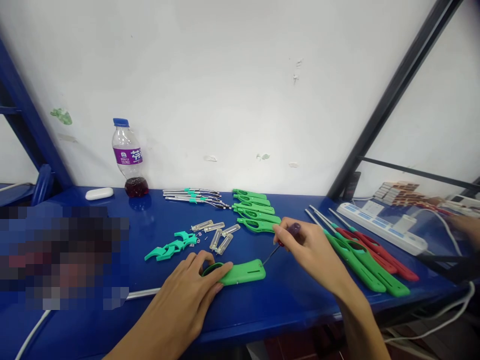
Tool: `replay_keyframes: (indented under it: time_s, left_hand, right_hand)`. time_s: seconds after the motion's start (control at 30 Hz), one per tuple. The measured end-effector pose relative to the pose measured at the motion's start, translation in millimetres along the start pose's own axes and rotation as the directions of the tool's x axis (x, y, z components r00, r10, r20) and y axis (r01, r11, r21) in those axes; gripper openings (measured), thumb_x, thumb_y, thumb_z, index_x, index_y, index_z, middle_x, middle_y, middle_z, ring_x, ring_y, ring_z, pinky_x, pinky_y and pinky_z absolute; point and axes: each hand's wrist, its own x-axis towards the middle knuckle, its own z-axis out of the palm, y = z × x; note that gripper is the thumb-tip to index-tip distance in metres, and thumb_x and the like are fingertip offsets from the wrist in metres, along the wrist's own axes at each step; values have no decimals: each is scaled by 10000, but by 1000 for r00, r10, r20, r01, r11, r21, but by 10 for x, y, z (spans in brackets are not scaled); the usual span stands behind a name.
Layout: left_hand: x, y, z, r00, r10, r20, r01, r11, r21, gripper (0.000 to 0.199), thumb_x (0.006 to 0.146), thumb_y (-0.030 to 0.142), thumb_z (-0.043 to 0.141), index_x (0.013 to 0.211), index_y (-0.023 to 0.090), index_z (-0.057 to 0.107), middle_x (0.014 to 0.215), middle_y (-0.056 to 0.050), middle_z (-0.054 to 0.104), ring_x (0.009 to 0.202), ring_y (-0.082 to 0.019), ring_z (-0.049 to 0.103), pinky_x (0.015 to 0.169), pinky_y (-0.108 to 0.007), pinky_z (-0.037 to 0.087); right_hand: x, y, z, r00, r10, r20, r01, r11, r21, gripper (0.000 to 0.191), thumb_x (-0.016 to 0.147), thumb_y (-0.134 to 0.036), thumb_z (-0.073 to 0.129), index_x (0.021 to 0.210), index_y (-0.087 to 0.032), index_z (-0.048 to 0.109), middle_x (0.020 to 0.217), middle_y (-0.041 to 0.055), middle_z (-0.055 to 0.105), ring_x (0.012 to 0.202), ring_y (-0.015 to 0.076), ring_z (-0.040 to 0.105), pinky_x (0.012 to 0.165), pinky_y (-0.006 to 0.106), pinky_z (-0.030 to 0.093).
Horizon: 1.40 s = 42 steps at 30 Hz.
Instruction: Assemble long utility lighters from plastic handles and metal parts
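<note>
My left hand [189,285] is closed round a green long-necked lighter [245,272] lying on the blue table, its metal tube pointing left. In my right hand [311,250] is a screwdriver [295,230] with a dark handle. Its thin shaft slants down to the lighter's handle end, with the tip at or very near a small hole there. Beyond the hands lie several green handle shells [258,210], metal tubes with teal pieces [192,198], clear fuel tanks [225,243] and teal triggers [170,247].
On the right rest green lighters [371,270] and red lighters [397,260] beside a white power strip [382,228]. At the back left stand a drink bottle [128,157] and a white case [99,193]. The left side is pixelated. Another person's hand [467,225] shows at the right edge.
</note>
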Motion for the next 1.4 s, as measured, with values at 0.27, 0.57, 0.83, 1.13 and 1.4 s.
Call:
replay_keyframes:
  time_s: [0.27,0.57,0.83,1.13,1.4]
  left_hand:
    - [9,21,-25,999,-18,44,18,1000,-16,434,1115,278,393,1511,379,538,1287,-75,574,1125,-272,614,1026,-540,538]
    - [10,-6,-10,998,-12,54,14,1000,-25,443,1113,292,379,1516,409,519,1295,-71,560,1096,-276,608,963,-531,563]
    - [0,-65,55,1000,3,23,-3,1000,-6,449,1112,296,387,1529,418,498,1300,-74,561,1101,-275,610,972,-533,561]
    - [4,-49,35,1000,9,5,-9,1000,-22,439,1112,295,396,1518,415,512,1281,-72,564,1104,-275,612,956,-525,572]
    - [-1,-58,41,1000,16,-16,-16,1000,-20,434,1102,295,425,1504,417,535,1268,-61,580,1084,-263,629,984,-528,571]
  right_hand:
    - [17,19,23,1000,-11,-6,11,1000,3,421,1029,-497,533,737,-210,633,653,-18,585,603,156,507,572,290,347]
    - [37,-27,180,992,-95,-82,99,994,37,285,1047,-447,570,870,-230,620,797,-25,603,683,155,518,635,283,381]
    - [77,22,371,980,-164,-112,170,985,41,330,1026,-439,648,1326,-325,567,713,-79,480,613,162,473,613,280,381]
    - [-50,-106,131,951,-308,0,307,948,87,324,1132,-339,387,1377,-358,597,1221,18,640,1039,195,624,928,318,470]
    - [16,-41,141,938,-305,-164,323,942,94,117,993,-311,713,1099,-276,747,993,-4,773,887,198,715,848,306,544]
